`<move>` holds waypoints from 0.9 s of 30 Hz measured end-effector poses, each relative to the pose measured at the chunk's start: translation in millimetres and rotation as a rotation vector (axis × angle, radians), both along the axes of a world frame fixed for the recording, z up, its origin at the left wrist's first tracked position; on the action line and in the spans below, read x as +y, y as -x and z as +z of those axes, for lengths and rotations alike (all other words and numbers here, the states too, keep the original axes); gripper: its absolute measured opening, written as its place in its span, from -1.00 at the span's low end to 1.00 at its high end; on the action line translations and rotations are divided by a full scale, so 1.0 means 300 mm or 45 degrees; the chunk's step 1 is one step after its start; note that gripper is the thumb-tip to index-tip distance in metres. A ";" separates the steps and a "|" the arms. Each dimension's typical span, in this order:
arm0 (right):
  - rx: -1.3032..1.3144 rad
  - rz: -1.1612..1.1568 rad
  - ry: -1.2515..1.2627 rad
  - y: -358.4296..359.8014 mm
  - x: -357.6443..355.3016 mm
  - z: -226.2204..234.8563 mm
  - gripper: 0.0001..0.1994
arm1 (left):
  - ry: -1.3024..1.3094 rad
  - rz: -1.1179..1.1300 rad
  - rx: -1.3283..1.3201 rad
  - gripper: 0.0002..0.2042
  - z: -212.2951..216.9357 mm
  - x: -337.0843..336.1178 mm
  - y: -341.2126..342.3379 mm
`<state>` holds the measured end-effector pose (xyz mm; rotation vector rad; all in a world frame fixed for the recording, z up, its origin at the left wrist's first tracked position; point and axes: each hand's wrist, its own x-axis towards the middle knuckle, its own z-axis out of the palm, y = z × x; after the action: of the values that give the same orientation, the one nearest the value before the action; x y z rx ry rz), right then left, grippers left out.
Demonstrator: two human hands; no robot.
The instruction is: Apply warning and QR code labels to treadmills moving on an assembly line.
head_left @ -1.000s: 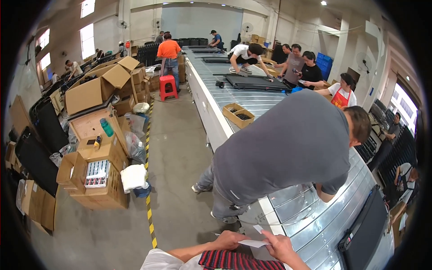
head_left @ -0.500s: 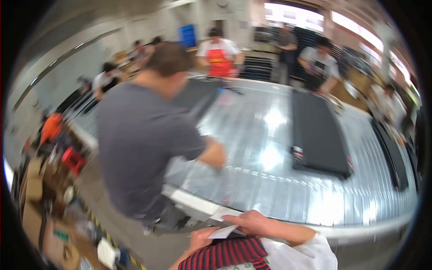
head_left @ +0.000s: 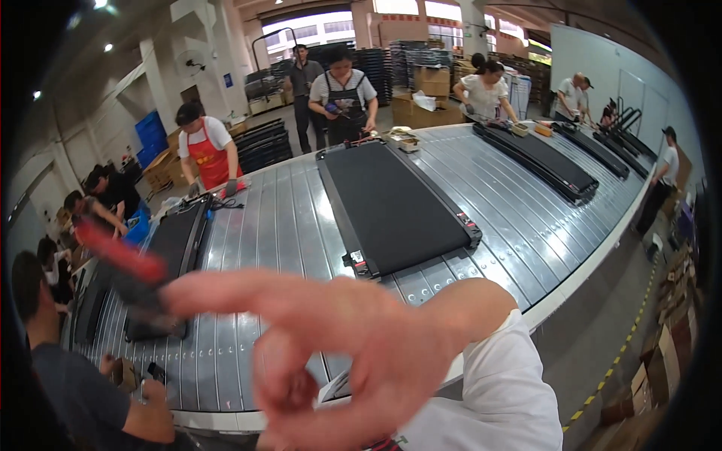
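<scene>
My right hand [head_left: 361, 338] is large and close in the middle, its arm coming from the lower right in a white sleeve. The index finger stretches left and the other fingers bend, with a gap between them. A blurred red-and-black thing [head_left: 128, 263] shows at the index fingertip; whether the finger touches it I cannot tell. Beyond the hand, a flat black walking treadmill [head_left: 398, 203] lies on the slatted metal conveyor [head_left: 278, 218]. My left hand is out of view. At the lower left, a person in a dark shirt [head_left: 83, 391] has both hands at the conveyor edge.
Another black treadmill [head_left: 173, 244] lies to the left, and several more lie along the right. A person in a red apron [head_left: 209, 154] and others stand across the conveyor. Cardboard boxes [head_left: 658, 376] line the right floor behind a yellow-black stripe [head_left: 613, 364].
My view has turned right. My right hand has left the white paper pieces at my waist and risen close before me; my left hand has gone out of view.
</scene>
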<state>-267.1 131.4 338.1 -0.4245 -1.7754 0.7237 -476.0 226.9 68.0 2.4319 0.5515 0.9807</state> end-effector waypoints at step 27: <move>-0.488 0.044 0.216 0.265 0.320 -0.049 -0.34 | 0.224 -0.249 0.132 -0.71 0.004 0.173 -0.097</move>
<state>-346.7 227.5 323.4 -0.6843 -2.0897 0.8638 -447.0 278.7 69.3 2.3360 0.4069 0.6996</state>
